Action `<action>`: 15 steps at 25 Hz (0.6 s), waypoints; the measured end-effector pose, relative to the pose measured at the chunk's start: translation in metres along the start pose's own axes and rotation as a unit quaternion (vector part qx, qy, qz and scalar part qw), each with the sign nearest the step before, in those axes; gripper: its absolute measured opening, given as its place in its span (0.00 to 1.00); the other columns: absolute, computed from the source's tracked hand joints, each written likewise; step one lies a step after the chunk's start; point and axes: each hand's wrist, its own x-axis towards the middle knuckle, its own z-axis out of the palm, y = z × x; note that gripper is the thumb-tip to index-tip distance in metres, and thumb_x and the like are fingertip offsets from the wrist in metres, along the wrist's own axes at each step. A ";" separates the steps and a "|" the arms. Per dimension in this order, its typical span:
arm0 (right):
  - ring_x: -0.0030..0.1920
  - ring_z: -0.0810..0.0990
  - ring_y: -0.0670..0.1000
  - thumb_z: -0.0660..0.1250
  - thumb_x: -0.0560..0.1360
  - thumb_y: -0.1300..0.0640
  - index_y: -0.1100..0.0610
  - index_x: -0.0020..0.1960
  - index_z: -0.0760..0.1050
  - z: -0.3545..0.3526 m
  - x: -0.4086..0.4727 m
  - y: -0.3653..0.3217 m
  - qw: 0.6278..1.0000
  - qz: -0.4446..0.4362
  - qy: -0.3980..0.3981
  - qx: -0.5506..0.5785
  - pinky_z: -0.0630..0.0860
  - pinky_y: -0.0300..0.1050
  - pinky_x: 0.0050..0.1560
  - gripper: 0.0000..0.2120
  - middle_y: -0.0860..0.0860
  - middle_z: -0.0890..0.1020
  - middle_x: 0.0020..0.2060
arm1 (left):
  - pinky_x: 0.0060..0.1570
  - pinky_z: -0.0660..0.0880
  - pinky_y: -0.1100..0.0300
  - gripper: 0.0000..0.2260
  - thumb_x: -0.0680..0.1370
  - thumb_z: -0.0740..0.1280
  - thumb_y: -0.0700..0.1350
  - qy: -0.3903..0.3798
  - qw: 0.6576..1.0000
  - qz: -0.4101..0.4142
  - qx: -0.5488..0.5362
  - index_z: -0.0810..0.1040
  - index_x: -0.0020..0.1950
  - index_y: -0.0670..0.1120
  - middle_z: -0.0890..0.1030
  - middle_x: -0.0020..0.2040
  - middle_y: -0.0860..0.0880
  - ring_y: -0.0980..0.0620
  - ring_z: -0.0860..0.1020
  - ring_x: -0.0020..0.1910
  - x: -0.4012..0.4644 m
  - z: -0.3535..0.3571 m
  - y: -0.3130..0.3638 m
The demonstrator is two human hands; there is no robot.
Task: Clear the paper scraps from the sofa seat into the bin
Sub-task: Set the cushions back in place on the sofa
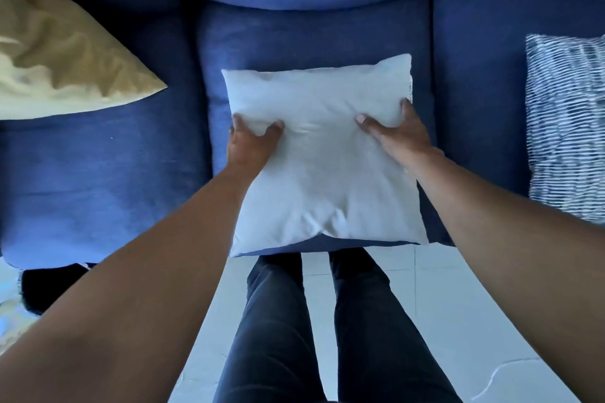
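Both hands [252, 144] [396, 131] clutching white cushion [324, 173] — sofa seat [314, 33] beneath

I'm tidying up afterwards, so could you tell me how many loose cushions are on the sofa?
3: a white cushion on the middle seat, held by both hands; a tan cushion at left; a blue-and-white patterned cushion at right, cut off by the frame. More may lie outside view.

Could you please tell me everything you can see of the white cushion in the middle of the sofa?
The white cushion is a plain, square, soft-looking fabric pad, wrinkled, with a small tag at its right edge. It lies over the blue sofa's middle seat, its near edge reaching the seat's front. The left hand grips its left side and the right hand grips its right, fingers digging into the filling. No paper scraps show on it.
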 end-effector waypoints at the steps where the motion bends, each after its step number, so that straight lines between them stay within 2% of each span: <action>1: 0.67 0.76 0.49 0.77 0.53 0.25 0.45 0.74 0.64 -0.003 0.004 0.001 0.997 0.027 0.003 0.072 0.72 0.51 0.69 0.56 0.43 0.74 0.69 | 0.64 0.74 0.54 0.38 0.66 0.74 0.66 -0.009 0.996 -0.042 -0.084 0.70 0.70 0.51 0.77 0.62 0.57 0.54 0.77 0.59 0.002 -0.003 0.000; 3: 0.56 0.83 0.48 0.81 0.50 0.29 0.48 0.66 0.72 -0.013 0.004 -0.003 0.987 0.039 -0.002 0.153 0.79 0.51 0.60 0.50 0.42 0.82 0.59 | 0.58 0.80 0.49 0.28 0.65 0.79 0.60 -0.043 0.977 -0.070 -0.198 0.80 0.60 0.49 0.85 0.52 0.54 0.51 0.84 0.51 -0.002 -0.011 0.002; 5: 0.52 0.85 0.47 0.82 0.55 0.35 0.50 0.61 0.76 -0.025 -0.009 -0.014 0.985 0.015 -0.014 0.172 0.81 0.51 0.57 0.40 0.43 0.84 0.54 | 0.54 0.82 0.47 0.20 0.66 0.80 0.54 -0.063 0.973 -0.055 -0.216 0.83 0.55 0.49 0.87 0.48 0.52 0.49 0.85 0.48 -0.017 -0.021 0.014; 8: 0.49 0.86 0.47 0.82 0.62 0.44 0.52 0.58 0.78 -0.047 -0.038 -0.036 0.975 -0.026 -0.012 0.221 0.82 0.51 0.56 0.29 0.44 0.86 0.51 | 0.52 0.82 0.46 0.21 0.65 0.81 0.50 -0.051 0.967 -0.013 -0.248 0.82 0.56 0.49 0.87 0.49 0.51 0.48 0.85 0.49 -0.050 -0.043 0.038; 11: 0.49 0.86 0.46 0.81 0.65 0.49 0.53 0.58 0.78 -0.077 -0.072 -0.072 0.966 -0.076 -0.006 0.249 0.82 0.46 0.51 0.25 0.45 0.86 0.50 | 0.48 0.83 0.49 0.20 0.68 0.80 0.45 -0.020 0.958 0.051 -0.282 0.80 0.57 0.49 0.86 0.50 0.51 0.48 0.85 0.49 -0.082 -0.080 0.071; 13: 0.48 0.86 0.45 0.81 0.66 0.53 0.54 0.58 0.78 -0.096 -0.091 -0.100 0.957 -0.121 -0.007 0.264 0.82 0.41 0.46 0.23 0.45 0.86 0.50 | 0.46 0.83 0.51 0.17 0.69 0.79 0.43 -0.007 0.952 0.101 -0.289 0.81 0.55 0.50 0.86 0.49 0.51 0.47 0.85 0.49 -0.099 -0.105 0.098; 15: 0.48 0.86 0.45 0.80 0.68 0.56 0.55 0.57 0.79 -0.108 -0.103 -0.128 0.948 -0.163 0.002 0.272 0.81 0.39 0.44 0.20 0.47 0.87 0.49 | 0.47 0.83 0.49 0.13 0.70 0.78 0.43 0.018 0.949 0.144 -0.281 0.81 0.51 0.51 0.86 0.48 0.51 0.48 0.85 0.48 -0.107 -0.127 0.123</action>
